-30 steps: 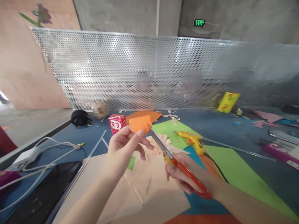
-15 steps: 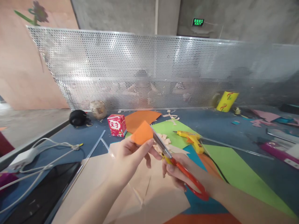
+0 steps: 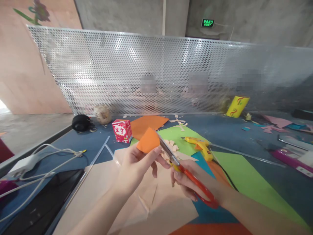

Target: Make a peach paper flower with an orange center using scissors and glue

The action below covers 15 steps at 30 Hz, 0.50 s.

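Head view: blue table top (image 3: 232, 132) fills the lower frame, littered w/ paper sheets. Large peach sheet (image 3: 127, 199) at bottom centre, green sheet (image 3: 246, 179) lower right, orange sheet (image 3: 146, 123) mid-frame near the back. Perforated metal screen (image 3: 122, 71) runs across the middle, bare concrete wall above it w/ a green exit sign (image 3: 207, 23) at upper centre, plywood panel (image 3: 22, 75) at upper left. Blurred people sit behind the screen.

Containers: small red carton (image 3: 122, 130) stands left of centre, shut, contents not visible. Yellow tube-shaped pack (image 3: 235, 106) leans by the screen at right, inside can't tell.

Hands: left hand (image 3: 137, 164) at centre pinches a small orange paper piece (image 3: 148, 141) between thumb & fingers, held up above the peach sheet. Right hand (image 3: 193, 182) just right of it is wrapped round red-handled scissors (image 3: 186, 173); blades look nearly closed, tips touching the piece's right edge.

Other: yellow glue gun (image 3: 199, 146) lies right of centre on the green sheet, white cables (image 3: 46, 160) & a charger block (image 3: 21, 164) at left edge, black round object (image 3: 80, 123) near the carton
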Each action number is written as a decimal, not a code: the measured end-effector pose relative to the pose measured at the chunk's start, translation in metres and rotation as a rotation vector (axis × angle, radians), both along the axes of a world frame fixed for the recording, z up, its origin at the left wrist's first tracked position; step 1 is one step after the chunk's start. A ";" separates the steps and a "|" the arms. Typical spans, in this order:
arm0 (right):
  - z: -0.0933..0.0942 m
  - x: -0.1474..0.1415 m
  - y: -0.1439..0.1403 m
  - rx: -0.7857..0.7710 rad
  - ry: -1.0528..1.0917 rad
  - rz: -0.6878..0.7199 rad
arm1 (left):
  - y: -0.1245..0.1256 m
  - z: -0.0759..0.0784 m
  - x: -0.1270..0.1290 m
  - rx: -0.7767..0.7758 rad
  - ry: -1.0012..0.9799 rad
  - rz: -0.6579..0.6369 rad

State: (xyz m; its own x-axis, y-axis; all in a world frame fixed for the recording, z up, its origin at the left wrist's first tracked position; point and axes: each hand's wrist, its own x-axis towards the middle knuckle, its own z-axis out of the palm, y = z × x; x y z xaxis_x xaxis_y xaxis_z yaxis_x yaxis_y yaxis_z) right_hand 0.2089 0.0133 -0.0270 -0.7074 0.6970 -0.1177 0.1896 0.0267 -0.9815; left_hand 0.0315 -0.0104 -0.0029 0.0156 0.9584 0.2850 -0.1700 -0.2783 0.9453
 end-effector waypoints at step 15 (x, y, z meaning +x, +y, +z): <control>-0.001 0.002 -0.002 0.008 -0.054 -0.011 | 0.001 0.010 -0.009 0.095 -0.054 0.243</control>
